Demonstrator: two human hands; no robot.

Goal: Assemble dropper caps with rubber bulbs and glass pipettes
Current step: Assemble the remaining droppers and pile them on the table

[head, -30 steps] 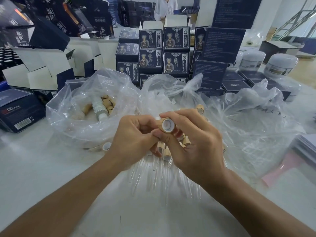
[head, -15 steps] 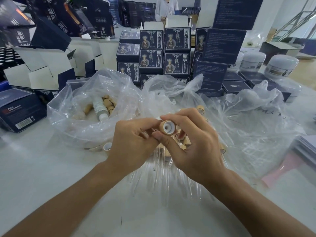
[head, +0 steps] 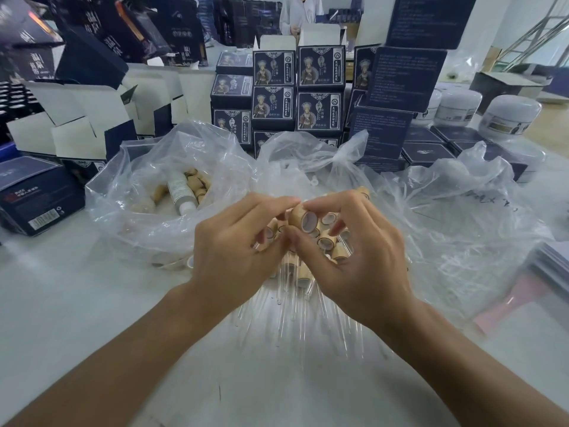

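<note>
Dropper cap [head: 303,217] now tilted leftward

Little print can be read on the bench.

The dark box [head: 37,200] at the left edge of the bench carries the red letters "PICC" above a white barcode label whose digits are too small to read. The tilted dark cartons [head: 40,58] at the back left corner bear large white Chinese characters, among them "温泉". The stacked portrait boxes [head: 274,69] at the back show small vertical Chinese print, too fine to read. The plastic bag [head: 480,204] at the right bears smeared handwriting, illegible.
</note>
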